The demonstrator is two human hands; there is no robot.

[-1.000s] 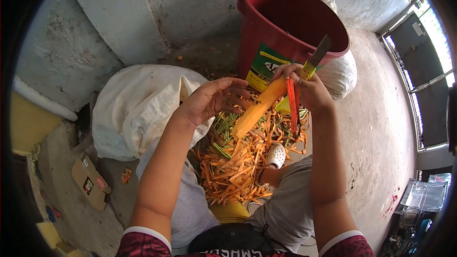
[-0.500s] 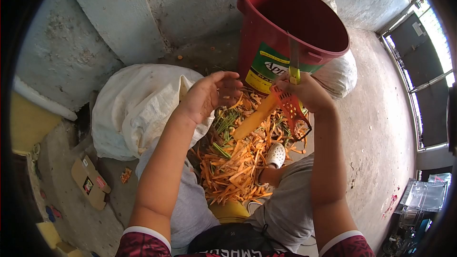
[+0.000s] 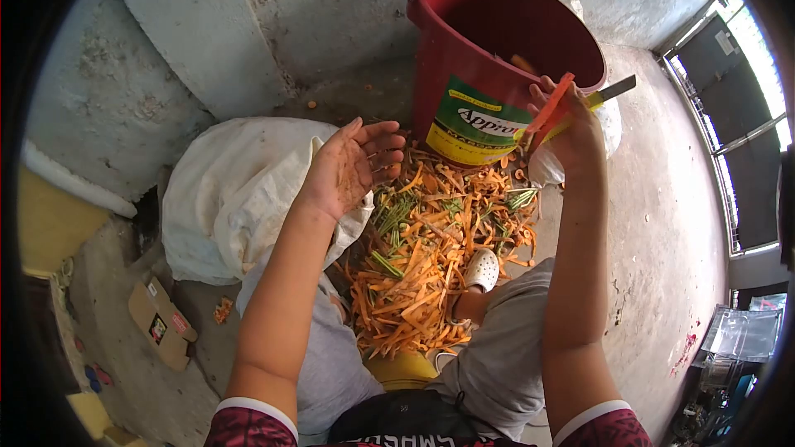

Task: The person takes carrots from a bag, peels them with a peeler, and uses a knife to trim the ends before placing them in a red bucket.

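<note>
My left hand point(image 3: 346, 172) is held palm up above the white sack's edge, fingers stretched and apart, with nothing in it. At the bucket's near rim, my right hand point(image 3: 573, 134) grips a red-orange plastic peeler point(image 3: 550, 106) together with a knife point(image 3: 617, 89), whose yellow handle shows and whose blade points right. Just inside the rim of the red bucket point(image 3: 429, 41), a piece of carrot point(image 3: 521, 64) is visible. Below my hands, a heap of carrot peelings point(image 3: 414, 281) with green stem bits covers the floor between my feet.
A bulging white sack point(image 3: 240, 190) stands on the left, against the wall. Another white sack point(image 3: 611, 128) is behind the bucket. On the floor lies a flattened cardboard piece point(image 3: 161, 323). A white clog point(image 3: 482, 269) is on my right foot. Clear plastic containers point(image 3: 741, 333) sit at the far right.
My right hand has moved up and right to the bucket rim, and the carrot has left it and now shows inside the bucket. The peeler and knife have turned. My left hand barely shifted.
</note>
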